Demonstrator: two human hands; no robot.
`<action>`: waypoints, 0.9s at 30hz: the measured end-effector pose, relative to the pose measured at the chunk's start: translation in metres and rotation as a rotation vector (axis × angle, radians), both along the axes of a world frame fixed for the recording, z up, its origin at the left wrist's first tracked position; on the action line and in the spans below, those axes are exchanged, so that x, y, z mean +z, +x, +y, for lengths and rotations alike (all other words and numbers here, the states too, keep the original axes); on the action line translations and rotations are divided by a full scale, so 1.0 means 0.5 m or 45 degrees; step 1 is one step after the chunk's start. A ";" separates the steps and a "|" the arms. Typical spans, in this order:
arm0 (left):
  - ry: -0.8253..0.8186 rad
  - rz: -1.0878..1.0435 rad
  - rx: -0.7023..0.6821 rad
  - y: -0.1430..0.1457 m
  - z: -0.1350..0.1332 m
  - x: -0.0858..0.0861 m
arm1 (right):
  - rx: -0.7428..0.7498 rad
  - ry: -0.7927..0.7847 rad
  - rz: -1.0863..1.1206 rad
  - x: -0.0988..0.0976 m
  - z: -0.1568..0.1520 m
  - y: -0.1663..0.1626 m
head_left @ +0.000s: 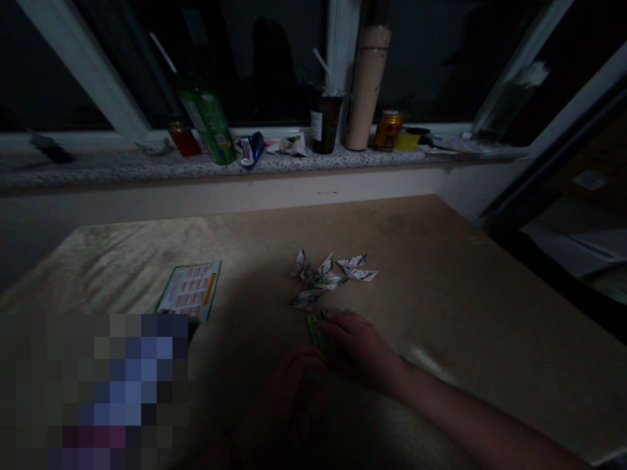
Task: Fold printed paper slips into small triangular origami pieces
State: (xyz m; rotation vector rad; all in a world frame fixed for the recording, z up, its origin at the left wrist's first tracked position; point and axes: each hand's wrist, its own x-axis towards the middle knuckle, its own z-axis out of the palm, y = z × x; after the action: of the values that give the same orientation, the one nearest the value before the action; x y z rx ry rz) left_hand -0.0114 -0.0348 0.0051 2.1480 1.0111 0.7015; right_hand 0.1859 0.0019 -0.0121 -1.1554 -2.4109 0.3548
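Pressing a small green paper [315, 329] flat on the worktop [465, 281], the right hand [360, 346] lies palm down with its fingers stretched out over it. The left hand [298, 382] sits just beside in deep shadow, and I cannot tell how its fingers stand. A crease seems to be being set, just short of the heap of folded pieces [329, 277]; the next fold would call for lifting one edge without shifting the paper.
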 end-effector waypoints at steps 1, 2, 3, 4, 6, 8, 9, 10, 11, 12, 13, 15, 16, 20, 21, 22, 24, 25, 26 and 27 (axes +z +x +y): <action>0.002 0.005 0.005 0.000 -0.002 0.000 | 0.005 0.013 0.000 0.000 0.001 0.001; 0.003 0.021 0.020 0.000 -0.003 0.000 | 0.013 0.037 -0.002 -0.001 0.001 0.003; 0.023 0.030 0.035 -0.001 -0.003 -0.001 | 0.028 0.068 -0.009 -0.001 0.002 0.004; 0.037 0.053 0.073 -0.002 -0.003 -0.002 | 0.047 0.101 -0.018 -0.001 0.002 0.006; 0.078 0.113 0.138 -0.005 -0.002 -0.007 | 0.080 0.157 -0.035 0.000 0.003 0.011; 0.145 0.179 0.105 -0.006 0.000 -0.011 | 0.099 0.180 -0.030 0.002 0.003 0.017; 0.170 0.220 0.087 -0.006 0.001 -0.012 | 0.100 0.181 -0.019 0.004 0.003 0.019; 0.210 0.241 0.066 -0.005 0.002 -0.012 | 0.099 0.178 -0.002 0.006 0.002 0.022; 0.240 0.268 0.049 -0.003 0.002 -0.012 | 0.104 0.169 0.019 0.008 0.002 0.025; 0.285 0.286 0.012 -0.001 0.002 -0.011 | 0.111 0.152 0.043 0.010 0.002 0.027; 0.330 0.305 -0.027 0.002 0.001 -0.010 | 0.121 0.125 0.075 0.013 0.001 0.028; 0.430 0.336 -0.096 0.007 0.002 -0.009 | 0.142 0.049 0.151 0.018 -0.001 0.031; 0.480 0.348 -0.110 0.009 0.002 -0.008 | 0.152 0.003 0.190 0.020 -0.002 0.032; 0.564 0.518 -0.112 0.008 0.009 -0.005 | 0.162 -0.192 0.284 0.024 -0.009 0.033; 0.558 0.585 -0.124 0.006 0.010 -0.006 | 0.153 -0.235 0.305 0.024 -0.011 0.033; 0.557 0.641 -0.147 0.004 0.012 -0.008 | 0.147 -0.266 0.329 0.025 -0.012 0.033; 0.568 0.700 -0.144 -0.001 0.013 -0.016 | 0.149 -0.306 0.354 0.028 -0.013 0.036; 0.578 0.709 -0.128 -0.003 0.013 -0.022 | 0.163 -0.315 0.339 0.032 -0.012 0.039; 0.580 0.720 -0.113 -0.004 0.012 -0.029 | 0.180 -0.325 0.300 0.037 -0.011 0.042; 0.587 0.721 -0.098 -0.004 0.011 -0.035 | 0.209 -0.332 0.245 0.042 -0.010 0.047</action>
State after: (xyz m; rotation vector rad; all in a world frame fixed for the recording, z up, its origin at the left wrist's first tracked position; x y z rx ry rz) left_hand -0.0135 -0.0291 -0.0125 2.8715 1.1127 0.3023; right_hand 0.2093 -0.0030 0.0091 -0.9768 -2.3425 0.8156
